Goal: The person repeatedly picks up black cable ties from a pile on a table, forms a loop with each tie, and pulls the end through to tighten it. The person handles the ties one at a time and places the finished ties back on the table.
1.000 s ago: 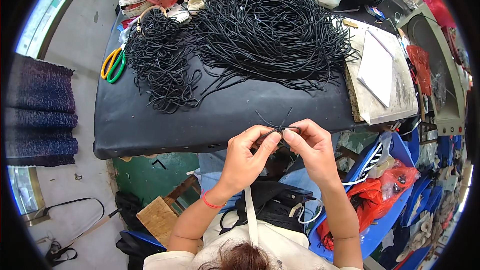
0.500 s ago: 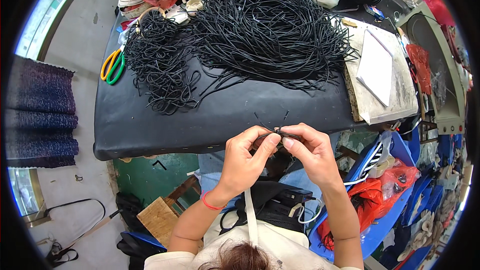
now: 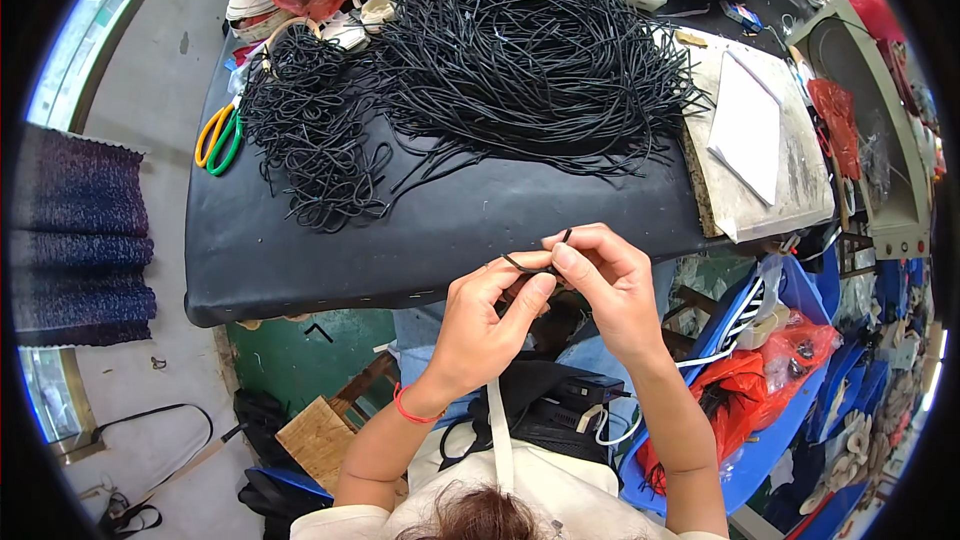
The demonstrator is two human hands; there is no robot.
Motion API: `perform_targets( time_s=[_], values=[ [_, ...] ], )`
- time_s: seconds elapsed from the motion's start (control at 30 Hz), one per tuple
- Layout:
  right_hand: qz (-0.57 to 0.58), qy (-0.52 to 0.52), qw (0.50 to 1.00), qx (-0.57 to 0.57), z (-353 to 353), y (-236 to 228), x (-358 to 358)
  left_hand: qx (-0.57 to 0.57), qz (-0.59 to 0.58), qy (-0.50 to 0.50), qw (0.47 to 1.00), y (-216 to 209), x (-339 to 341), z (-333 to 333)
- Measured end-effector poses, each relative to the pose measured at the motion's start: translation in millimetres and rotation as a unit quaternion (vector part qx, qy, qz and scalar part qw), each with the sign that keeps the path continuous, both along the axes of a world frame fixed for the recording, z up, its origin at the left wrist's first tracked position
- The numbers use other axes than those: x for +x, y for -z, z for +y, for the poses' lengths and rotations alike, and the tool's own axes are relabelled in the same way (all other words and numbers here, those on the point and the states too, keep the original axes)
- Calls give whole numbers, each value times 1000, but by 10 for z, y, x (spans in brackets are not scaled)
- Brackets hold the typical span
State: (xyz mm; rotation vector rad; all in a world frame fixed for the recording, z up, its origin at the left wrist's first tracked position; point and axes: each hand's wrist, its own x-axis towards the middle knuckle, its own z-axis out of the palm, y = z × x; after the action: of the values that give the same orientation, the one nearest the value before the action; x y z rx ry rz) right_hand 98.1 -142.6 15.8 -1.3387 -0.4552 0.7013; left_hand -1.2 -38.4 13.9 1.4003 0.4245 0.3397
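Observation:
Both my hands meet just off the front edge of the black-covered table (image 3: 300, 275). A thin black cord (image 3: 522, 267) runs between them, its loose ends poking up past the fingers. My left hand (image 3: 490, 315) is closed, thumb and forefinger pinching the cord. My right hand (image 3: 610, 290) pinches a cord end close beside it. Whatever part of the cord lies under the fingertips is hidden. Farther back, a large heap of straight black cords (image 3: 530, 60) spreads over the table. To its left lies a tangled pile of looped black cords (image 3: 315, 130).
Scissors with yellow and green handles (image 3: 218, 140) lie at the table's left edge. A pale board (image 3: 800, 160) with white paper (image 3: 748, 135) sits on the right. Red plastic bags (image 3: 775, 365) fill a blue container (image 3: 745, 460) beside my right arm.
My right hand has risen slightly and turned, its fingertips now gripping one cord end. The left hand stays nearly in place, still pinching the cord.

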Motion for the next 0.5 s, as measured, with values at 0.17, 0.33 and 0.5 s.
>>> perform_targets(
  time_s=[0.17, 0.33, 0.5],
  values=[
    [-23, 31, 999, -21, 2, 15, -65, 126, -9, 16, 992, -36, -4, 36],
    [-77, 63, 992, -81, 42, 59, -63, 335, -69, -13, 939, 49, 43, 16],
    [-162, 89, 970, -157, 63, 73, -61, 359, -71, -15, 931, 110, 55, -9]
  ],
)
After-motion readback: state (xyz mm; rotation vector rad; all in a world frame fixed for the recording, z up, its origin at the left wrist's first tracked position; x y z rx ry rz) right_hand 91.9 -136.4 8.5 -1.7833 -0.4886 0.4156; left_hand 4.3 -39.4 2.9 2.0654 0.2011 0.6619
